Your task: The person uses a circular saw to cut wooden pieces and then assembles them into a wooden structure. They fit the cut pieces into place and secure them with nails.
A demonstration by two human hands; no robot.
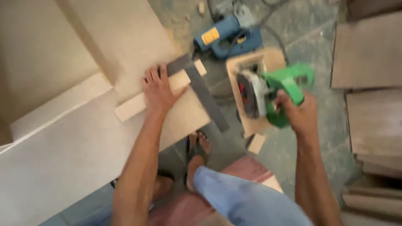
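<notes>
My left hand (158,90) presses flat on a narrow wooden strip (134,106) and on a grey metal try square (201,90), which lie on a large pale board (75,150). The square's long blade runs down past the board's right edge. My right hand (299,112) grips the handle of a green circular saw (268,90), which rests on a small plywood piece (251,67) on the floor, to the right of the board.
A blue power tool (228,37) with a cable lies on the concrete floor behind the saw. Stacked wooden boards (368,54) line the right side. My foot in a sandal (197,148) stands below the board's edge, with a small wood offcut (256,143) nearby.
</notes>
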